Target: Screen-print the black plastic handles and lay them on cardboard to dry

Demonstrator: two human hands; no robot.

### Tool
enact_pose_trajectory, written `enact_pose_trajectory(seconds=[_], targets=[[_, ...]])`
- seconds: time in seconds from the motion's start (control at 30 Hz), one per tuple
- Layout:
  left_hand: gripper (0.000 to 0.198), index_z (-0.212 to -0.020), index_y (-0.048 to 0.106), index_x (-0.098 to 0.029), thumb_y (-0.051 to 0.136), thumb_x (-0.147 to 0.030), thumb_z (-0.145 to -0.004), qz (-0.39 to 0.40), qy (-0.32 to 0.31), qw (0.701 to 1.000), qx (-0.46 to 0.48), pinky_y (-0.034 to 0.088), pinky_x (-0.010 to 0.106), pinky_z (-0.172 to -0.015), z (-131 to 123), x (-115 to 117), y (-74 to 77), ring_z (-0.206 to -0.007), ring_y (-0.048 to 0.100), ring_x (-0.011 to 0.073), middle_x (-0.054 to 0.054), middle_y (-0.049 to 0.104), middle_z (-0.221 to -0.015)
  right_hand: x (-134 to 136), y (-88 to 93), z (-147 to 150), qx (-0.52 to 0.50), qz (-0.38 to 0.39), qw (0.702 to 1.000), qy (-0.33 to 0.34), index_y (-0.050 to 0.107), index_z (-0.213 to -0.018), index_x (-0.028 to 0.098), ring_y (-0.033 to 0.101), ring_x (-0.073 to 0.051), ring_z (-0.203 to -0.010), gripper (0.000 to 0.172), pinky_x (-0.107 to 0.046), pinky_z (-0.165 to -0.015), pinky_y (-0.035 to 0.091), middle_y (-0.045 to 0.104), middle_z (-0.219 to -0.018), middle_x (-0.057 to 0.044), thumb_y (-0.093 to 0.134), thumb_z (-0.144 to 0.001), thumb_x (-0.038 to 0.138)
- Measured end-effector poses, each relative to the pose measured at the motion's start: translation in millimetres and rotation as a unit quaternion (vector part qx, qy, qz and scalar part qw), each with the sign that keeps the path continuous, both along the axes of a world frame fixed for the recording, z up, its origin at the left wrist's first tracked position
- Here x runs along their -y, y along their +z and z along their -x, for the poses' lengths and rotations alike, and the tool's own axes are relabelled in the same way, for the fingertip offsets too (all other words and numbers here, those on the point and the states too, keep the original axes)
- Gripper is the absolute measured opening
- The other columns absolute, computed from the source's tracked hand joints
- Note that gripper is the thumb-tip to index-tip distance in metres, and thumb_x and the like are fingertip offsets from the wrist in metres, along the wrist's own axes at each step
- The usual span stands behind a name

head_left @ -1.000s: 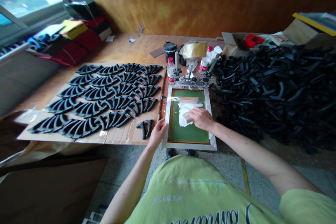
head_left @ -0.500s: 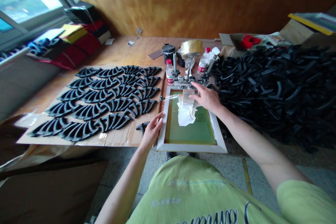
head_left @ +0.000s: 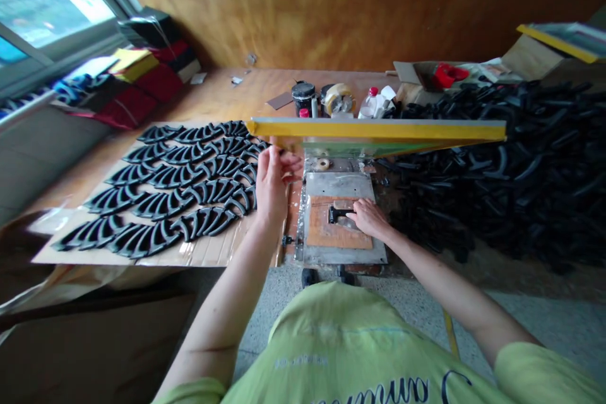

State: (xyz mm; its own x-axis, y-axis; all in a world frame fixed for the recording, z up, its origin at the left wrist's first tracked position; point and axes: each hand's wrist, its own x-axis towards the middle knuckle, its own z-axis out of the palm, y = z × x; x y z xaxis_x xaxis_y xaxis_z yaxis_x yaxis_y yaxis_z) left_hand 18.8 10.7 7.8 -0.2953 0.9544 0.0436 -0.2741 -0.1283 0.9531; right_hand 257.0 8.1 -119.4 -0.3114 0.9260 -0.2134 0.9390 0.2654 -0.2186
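Beyond the tilted frame, a box holds something red.

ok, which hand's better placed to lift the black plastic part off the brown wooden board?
Right hand, probably: it's touching the black part on the board; the left hand is farther forward, by the yellow-edged frame.

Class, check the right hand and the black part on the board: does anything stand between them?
Nothing visible does. The right hand touches the right end of the black part on the board; the tilted frame shows above them in the picture, not between.
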Motion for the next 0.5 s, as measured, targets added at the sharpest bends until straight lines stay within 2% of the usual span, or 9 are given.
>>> enact_pose_trajectory(seconds=[0.07, 0.1, 0.13, 0.2, 0.3, 0.37, 0.43, 0.47, 0.5], targets=[[0.043, -0.102, 0.063, -0.019, 0.06, -0.059, -0.087, 0.079, -0.036, 0.996, 0.016, 0.049, 0.02, -0.056, -13, 29, -28.9, -0.067, 0.065, 0.0121, 0.004, 0.071, -0.082, 8, 10.3, 11, -0.016, 0.029, 0.998, -0.046, 0.061, -0.102, 0.015, 0.062, -0.023, -0.096, 0.026, -0.03, -0.079, 0.045, 0.068, -0.099, -0.012, 0.047, -0.1, 0.036], [0.045, -0.098, 0.065, -0.016, 0.063, -0.059, -0.085, 0.154, -0.107, 0.982, 0.016, 0.049, 0.021, -0.055, -21, 47, -45.1, -0.067, 0.065, 0.0135, 0.006, 0.072, -0.081, 15, 15.4, 18, -0.036, 0.027, 0.997, -0.066, 0.06, -0.104, 0.015, 0.063, -0.022, -0.092, 0.027, -0.03, -0.076, 0.044, 0.069, -0.096, -0.011, 0.043, -0.101, 0.036], [0.047, -0.1, 0.066, -0.015, 0.067, -0.059, -0.082, 0.236, -0.183, 0.954, 0.023, 0.051, 0.023, -0.056, -29, 64, -60.6, -0.071, 0.068, 0.0167, 0.009, 0.073, -0.085, 23, 19.4, 26, -0.059, 0.01, 0.996, -0.073, 0.059, -0.105, 0.015, 0.063, -0.022, -0.091, 0.028, -0.03, -0.076, 0.044, 0.068, -0.094, -0.011, 0.041, -0.102, 0.037], [0.048, -0.103, 0.065, -0.016, 0.064, -0.059, -0.084, 0.307, -0.225, 0.921, 0.086, 0.055, 0.027, -0.064, -42, 92, -85.6, -0.082, 0.07, 0.0201, 0.011, 0.074, -0.094, 43, 23.2, 44, -0.104, -0.049, 0.993, -0.029, 0.059, -0.102, 0.015, 0.061, -0.022, -0.096, 0.025, -0.031, -0.082, 0.044, 0.068, -0.095, -0.011, 0.044, -0.101, 0.035], [0.035, -0.093, 0.063, -0.015, 0.058, -0.049, -0.091, 0.352, -0.181, 0.9, 0.183, 0.057, 0.029, -0.069, -38, 108, -106.3, -0.08, 0.071, 0.0188, 0.009, 0.074, -0.088, 63, 22.3, 57, -0.161, -0.091, 0.973, 0.141, 0.062, -0.099, 0.016, 0.056, -0.021, -0.103, 0.019, -0.032, -0.089, 0.044, 0.066, -0.1, -0.009, 0.05, -0.099, 0.03], [0.027, -0.093, 0.062, -0.015, 0.056, -0.041, -0.092, 0.388, -0.117, 0.9, 0.162, 0.055, 0.026, -0.061, -11, 107, -116.6, -0.069, 0.07, 0.0164, 0.007, 0.073, -0.081, 61, 23.3, 40, -0.164, -0.084, 0.964, 0.19, 0.064, -0.101, 0.019, 0.056, -0.019, -0.104, 0.016, -0.03, -0.091, 0.043, 0.066, -0.105, -0.007, 0.05, -0.098, 0.025], [0.028, -0.095, 0.061, -0.016, 0.052, -0.042, -0.091, 0.412, -0.045, 0.908, 0.055, 0.049, 0.022, -0.049, 34, 103, -131.7, -0.058, 0.066, 0.0149, 0.006, 0.072, -0.076, 47, 28.1, -1, -0.105, -0.086, 0.982, 0.128, 0.066, -0.104, 0.02, 0.055, -0.02, -0.105, 0.02, -0.031, -0.092, 0.043, 0.066, -0.109, -0.007, 0.048, -0.096, 0.015], [0.032, -0.093, 0.061, -0.016, 0.052, -0.046, -0.09, 0.413, -0.009, 0.911, -0.02, 0.047, 0.022, -0.046, 60, 103, -141.8, -0.052, 0.063, 0.0143, 0.005, 0.071, -0.071, 38, 31.3, -27, -0.048, -0.089, 0.993, 0.064, 0.066, -0.105, 0.019, 0.055, -0.021, -0.107, 0.025, -0.032, -0.092, 0.044, 0.066, -0.11, -0.009, 0.046, -0.094, 0.009], [0.035, -0.089, 0.06, -0.016, 0.052, -0.05, -0.088, 0.424, 0.012, 0.9, -0.099, 0.045, 0.023, -0.044, 86, 103, -153.2, -0.049, 0.062, 0.0153, 0.004, 0.069, -0.066, 29, 34.2, -55, 0.019, -0.09, 0.996, -0.004, 0.066, -0.108, 0.018, 0.055, -0.024, -0.109, 0.03, -0.035, -0.091, 0.044, 0.066, -0.111, -0.011, 0.045, -0.091, 0.006]])
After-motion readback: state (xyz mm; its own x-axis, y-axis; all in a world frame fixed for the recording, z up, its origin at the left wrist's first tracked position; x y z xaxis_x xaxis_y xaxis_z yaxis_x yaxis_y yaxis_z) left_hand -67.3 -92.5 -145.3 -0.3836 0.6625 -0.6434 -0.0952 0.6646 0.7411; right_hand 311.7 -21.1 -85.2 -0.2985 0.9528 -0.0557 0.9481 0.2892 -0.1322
